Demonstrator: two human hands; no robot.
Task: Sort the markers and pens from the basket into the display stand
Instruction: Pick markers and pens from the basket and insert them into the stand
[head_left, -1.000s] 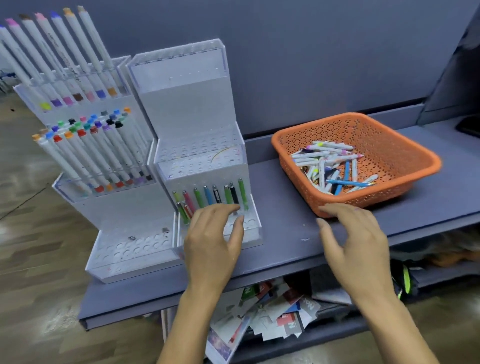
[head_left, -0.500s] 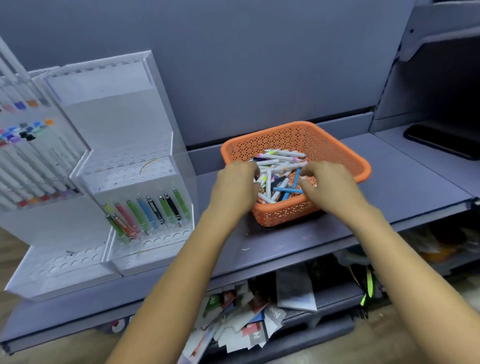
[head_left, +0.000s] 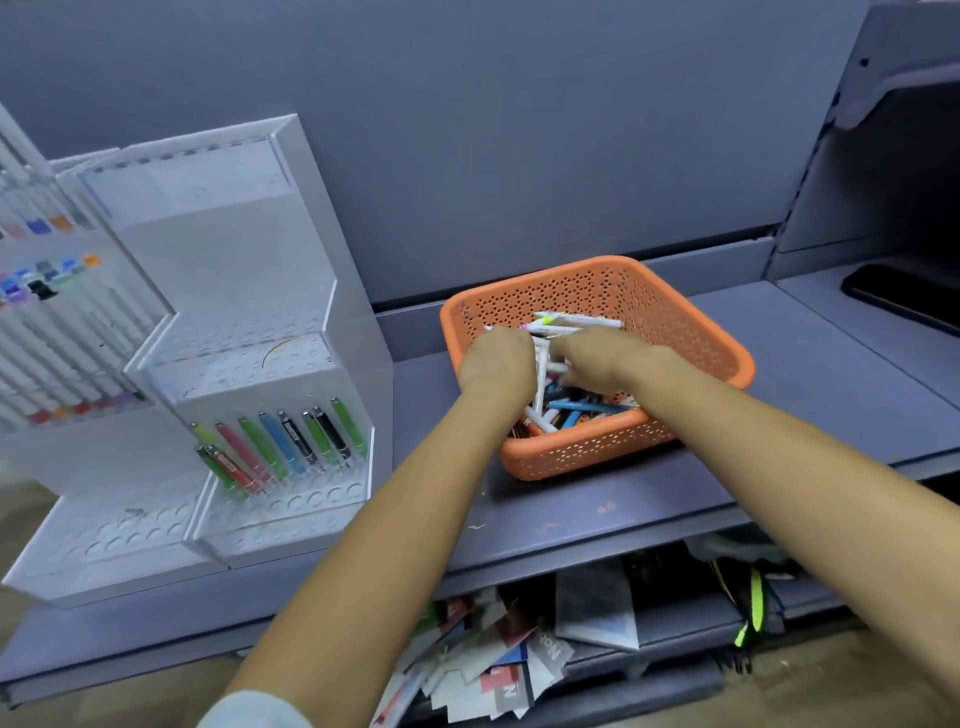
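The orange perforated basket stands on the grey shelf and holds several white markers and blue pens. Both my hands are inside it, on top of the pile. My left hand has its fingers curled down among the markers, next to an upright white marker. My right hand reaches in from the right, fingertips buried in the pile. What either hand grips is hidden. The white display stand stands to the left, with a row of coloured pens in its lower tier.
A second stand section at far left holds several white markers with coloured caps. A dark flat device lies on the right shelf. Below the grey shelf are loose papers and a bag with a neon strap.
Both hands moved from the shelf's front edge and the stand into the basket. They now sit closer together over the pile, and the view has swung right.
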